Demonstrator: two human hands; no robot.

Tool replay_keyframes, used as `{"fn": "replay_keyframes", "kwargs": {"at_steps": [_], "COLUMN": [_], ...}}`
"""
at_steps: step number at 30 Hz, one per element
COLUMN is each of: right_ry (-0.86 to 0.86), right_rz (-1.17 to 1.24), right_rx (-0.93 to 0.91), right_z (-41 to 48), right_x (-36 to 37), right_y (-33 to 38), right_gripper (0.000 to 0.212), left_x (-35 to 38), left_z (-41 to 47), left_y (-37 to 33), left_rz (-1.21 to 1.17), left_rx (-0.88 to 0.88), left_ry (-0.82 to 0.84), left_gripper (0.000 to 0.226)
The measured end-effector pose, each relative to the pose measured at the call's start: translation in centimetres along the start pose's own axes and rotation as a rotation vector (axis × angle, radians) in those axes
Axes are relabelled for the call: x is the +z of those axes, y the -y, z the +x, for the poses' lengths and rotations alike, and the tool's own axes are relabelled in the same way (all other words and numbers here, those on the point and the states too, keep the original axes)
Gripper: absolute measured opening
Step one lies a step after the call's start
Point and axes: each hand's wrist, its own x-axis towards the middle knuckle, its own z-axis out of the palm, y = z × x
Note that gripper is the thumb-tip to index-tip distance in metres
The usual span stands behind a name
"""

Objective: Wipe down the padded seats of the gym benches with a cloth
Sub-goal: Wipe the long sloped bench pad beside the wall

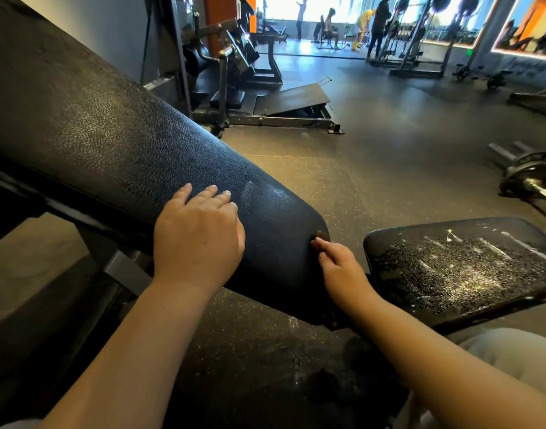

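Black backrest pad (pixel 117 144) slopes above the seat pad (pixel 463 267). Left hand (pixel 197 239) lies flat on it, fingers relaxed. Right hand (pixel 340 267) pinches a brown cloth (pixel 320 238) at its corner.

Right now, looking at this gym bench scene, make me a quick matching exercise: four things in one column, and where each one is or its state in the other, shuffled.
1. left hand
2. right hand
3. seat pad
4. barbell

A. lying on the floor at far right
B. flat on the inclined back pad
C. streaked with pale marks
D. fingers at the back pad's lower corner

Pairs: 1-B, 2-D, 3-C, 4-A
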Motion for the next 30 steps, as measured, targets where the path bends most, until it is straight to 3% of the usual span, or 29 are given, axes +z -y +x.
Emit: {"fn": "replay_keyframes", "kwargs": {"at_steps": [4, 6, 8, 10, 13, 17, 21, 27, 30], "right_ry": [0.055, 0.125, 0.108, 0.023, -0.006, 0.099, 0.181, 0.100, 0.143], "right_rz": [-0.054, -0.042, -0.061, -0.068, -0.071, -0.061, -0.050, -0.088, -0.048], "right_rx": [-0.322, -0.378, -0.321, -0.145, 0.008, -0.254, -0.427, -0.090, -0.206], "right_z": [-3.4, -4.3, -3.3, -1.4, 1.4, 0.5, -1.9, 1.6, -0.2], "right_x": [2.1, 1.7, 0.7, -0.1, 0.8, 3.8, 3.7, 1.5, 2.8], "right_y": [3.4, 2.9, 1.0, -0.2, 1.5, 7.5, 6.3, 3.8, 5.9], "right_gripper": [0.040, 0.041, 0.041, 0.038, 0.038, 0.041, 0.047, 0.044, 0.041], "left_x": [-0.1, -0.1, 0.0, 0.1, 0.1, -0.1, -0.2, -0.2, -0.4], "left_z": [-0.1, -0.1, -0.1, -0.1, 0.1, 0.0, -0.1, 0.1, 0.0], "left_y": [0.0, 0.1, 0.1, 0.0, -0.2, -0.2, -0.2, -0.3, -0.5], "left_rz": [0.006, 0.004, 0.004, 0.009, 0.012, 0.019, 0.014, -0.005, 0.001], "left_rx": [0.009, 0.013, 0.011, 0.010, -0.013, -0.014, -0.012, -0.039, -0.040], "left_ry": [0.007, 0.004, -0.004, -0.005, 0.000, 0.007, 0.011, 0.034, 0.059], "left_gripper": [0.036, 0.036, 0.035, 0.034, 0.034, 0.035, 0.035, 0.034, 0.036]}}
